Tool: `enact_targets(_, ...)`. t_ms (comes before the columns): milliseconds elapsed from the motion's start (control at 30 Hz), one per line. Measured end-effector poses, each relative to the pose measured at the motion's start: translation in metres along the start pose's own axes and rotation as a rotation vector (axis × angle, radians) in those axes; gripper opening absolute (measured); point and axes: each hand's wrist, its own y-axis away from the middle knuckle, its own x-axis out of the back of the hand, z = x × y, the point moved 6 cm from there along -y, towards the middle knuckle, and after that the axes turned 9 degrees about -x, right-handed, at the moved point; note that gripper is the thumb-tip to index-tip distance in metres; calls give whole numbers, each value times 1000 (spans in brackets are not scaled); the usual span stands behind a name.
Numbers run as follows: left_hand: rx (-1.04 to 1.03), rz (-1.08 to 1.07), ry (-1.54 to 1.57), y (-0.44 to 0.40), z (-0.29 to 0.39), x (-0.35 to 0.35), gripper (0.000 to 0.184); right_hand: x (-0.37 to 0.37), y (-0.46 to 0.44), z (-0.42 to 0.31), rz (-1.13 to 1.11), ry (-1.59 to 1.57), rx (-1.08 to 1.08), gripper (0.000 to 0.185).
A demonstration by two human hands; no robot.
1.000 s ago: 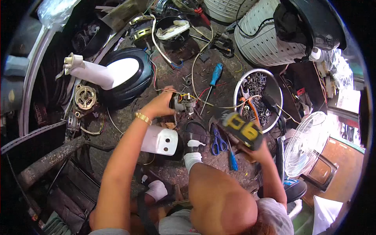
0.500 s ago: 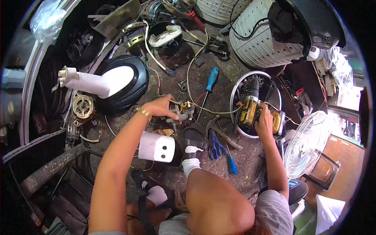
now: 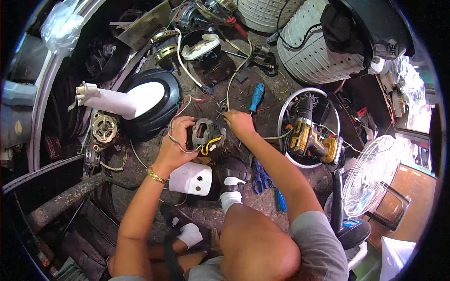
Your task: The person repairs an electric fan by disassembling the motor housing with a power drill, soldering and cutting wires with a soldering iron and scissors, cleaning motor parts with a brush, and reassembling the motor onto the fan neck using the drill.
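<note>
Drill [image 3: 307, 138] released, left hand [image 3: 173, 146] holds motor [image 3: 204, 133] (right hand [image 3: 240, 125] perhaps a screw [image 3: 220, 114]).

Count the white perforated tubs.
2: one tub at the top edge, the other tub right of it, partly covered by black cloth. Others may be hidden.

- Strong daylight enters from the right, bleaching the window [image 3: 423, 114] nearly white.
- Glare pales the fan [image 3: 370, 175] and flares on the clear plastic [image 3: 63, 29] at upper left.
- The ground [image 3: 269, 206] is moderately lit, with soft, muddy shadows.
- Lower left sinks into deep shade.
- The motor [image 3: 204, 133] and drill [image 3: 307, 136] look fairly sharp.
- Wide-lens distortion bends the left metal frame [image 3: 43, 100]; a black rounded border cuts the corners.
</note>
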Motion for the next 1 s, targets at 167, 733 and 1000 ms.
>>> enact_targets(167,-35,317,-211,-1,-29,-20,69,-6,-7,3,58,57,-39,5)
enact_targets(733,154,149,-244,28,-61,-69,83,47,-6,-5,-35,-379,-144,13)
enact_targets(1000,201,95,3,30,-64,-69,93,41,-18,-22,-52,-326,-111,13)
